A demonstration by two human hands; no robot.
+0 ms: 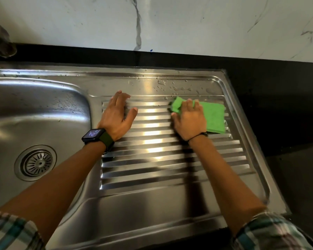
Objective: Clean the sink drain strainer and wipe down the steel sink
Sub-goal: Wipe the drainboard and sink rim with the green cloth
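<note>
- Only readable-ish writing is on the black square smartwatch with dark green strap (95, 136) on the left wrist: the screen glows with digits, but too blurry to read for sure. No brand marks visible on the stainless steel sink with ribbed drainboard (152, 204).
- Right hand (189, 120) is pressed flat on a bright green cleaning cloth (214, 117), fingers curled over its bunched far-left edge, at the far right end of the drainboard ribs.
- Left hand (116, 117) lies open, palm down, holding nothing, on the ribs' far left end, just beside the basin.
- Round slotted metal drain strainer (37, 162) sits in its drain hole in the basin floor, left of the drainboard.
- Water droplets (175, 87) sit on the flat strip beyond the ribs, just past the cloth.
- The near half of the drainboard is bare except for the forearms crossing it.
- Drainboard's raised rim meets the black countertop (278, 98) at right and behind; a white marble-look wall (188, 24) rises past that.
</note>
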